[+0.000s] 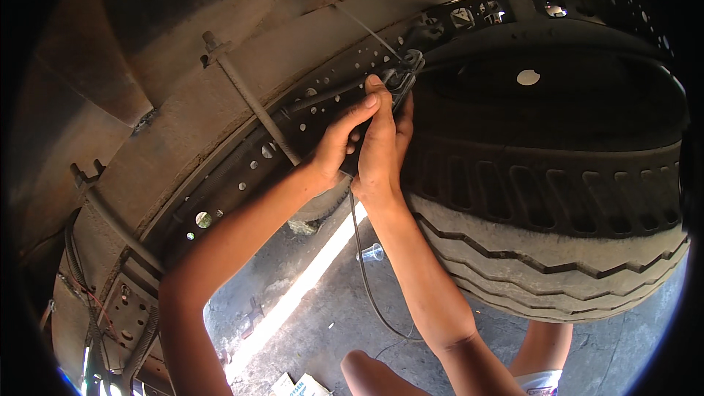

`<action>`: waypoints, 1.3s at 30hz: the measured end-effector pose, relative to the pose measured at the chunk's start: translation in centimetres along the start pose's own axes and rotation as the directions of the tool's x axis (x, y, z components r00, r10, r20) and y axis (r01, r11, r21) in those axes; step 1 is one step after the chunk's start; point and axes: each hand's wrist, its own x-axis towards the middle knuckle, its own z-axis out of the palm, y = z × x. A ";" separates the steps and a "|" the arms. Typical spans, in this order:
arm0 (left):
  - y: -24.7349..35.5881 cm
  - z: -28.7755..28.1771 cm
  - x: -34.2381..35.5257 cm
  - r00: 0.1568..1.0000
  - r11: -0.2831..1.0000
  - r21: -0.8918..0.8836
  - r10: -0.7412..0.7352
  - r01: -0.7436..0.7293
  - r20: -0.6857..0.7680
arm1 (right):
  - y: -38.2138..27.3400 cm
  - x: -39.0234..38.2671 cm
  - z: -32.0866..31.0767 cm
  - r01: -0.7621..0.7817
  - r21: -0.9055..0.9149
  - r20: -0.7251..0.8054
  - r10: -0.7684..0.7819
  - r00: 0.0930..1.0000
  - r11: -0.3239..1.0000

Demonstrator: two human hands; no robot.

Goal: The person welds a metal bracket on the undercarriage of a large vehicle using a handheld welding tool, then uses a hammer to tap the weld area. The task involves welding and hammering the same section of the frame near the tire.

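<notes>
Both my arms reach up under a vehicle, beside a perforated frame rail (323, 99). My left hand (336, 139) is closed, its fingers curled and its thumb against the right hand. My right hand (380, 148) is closed just below a dark metal bracket (412, 67) with a looped end, its fingers reaching behind the bracket's lower part. What either hand grips is mostly hidden behind the palms. A thin rod (367, 29) runs down to the bracket from above. From below my hands a dark cable (362, 264) hangs in a curve to the floor.
A large worn tire (557, 271) with zigzag tread fills the right side, close to my right forearm. Long clamp bolts (253, 99) cross the rail at left, with hanging wires (73, 264) nearby. On the concrete floor (271, 271) lie a clear plastic cup (372, 252) and a paper box (301, 385).
</notes>
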 end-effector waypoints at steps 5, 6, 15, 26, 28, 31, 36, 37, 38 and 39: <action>0.0 -0.1 0.1 0.999 1.000 -0.004 0.031 -0.031 0.043 | -0.2 0.1 -0.1 -0.066 -0.036 -0.015 0.065 0.998 0.997; -0.1 0.0 0.0 0.998 0.997 -0.043 0.056 -0.056 -0.007 | -0.2 0.0 -0.1 -0.028 -0.023 0.011 0.029 1.000 0.999; -0.6 0.0 0.3 0.994 0.994 -0.024 -0.110 0.110 0.011 | 1.2 0.4 -0.5 0.020 -0.046 -0.081 -0.023 0.996 0.999; 0.0 -0.1 -0.2 0.999 0.998 0.056 0.007 -0.009 0.043 | 0.1 0.3 -0.1 0.053 0.019 0.004 -0.053 0.999 0.998; 0.0 0.0 -0.1 0.999 0.999 0.048 0.007 -0.009 0.037 | -0.1 0.1 0.0 0.047 0.019 0.012 -0.047 0.999 0.999; 0.1 -0.1 0.0 0.998 0.998 0.052 -0.026 0.023 0.056 | -0.2 -0.2 -0.1 0.010 0.006 0.008 -0.010 1.000 1.000; 0.5 -0.1 0.0 0.995 0.995 0.090 -0.041 0.033 0.088 | -0.4 -0.3 -0.1 -0.004 0.016 0.001 0.004 1.000 1.000; 0.6 0.0 0.0 0.996 0.996 0.082 -0.040 0.033 0.086 | -0.4 -0.3 -0.1 -0.005 0.009 -0.003 0.005 1.000 1.000; 0.6 0.1 -0.1 0.996 0.996 0.078 -0.038 0.032 0.079 | -0.4 -0.3 -0.1 0.002 0.009 0.001 -0.002 1.000 1.000; 0.6 0.2 -0.2 0.997 0.997 0.074 -0.037 0.031 0.072 | -0.3 -0.3 -0.1 0.000 0.008 -0.003 0.000 1.000 1.000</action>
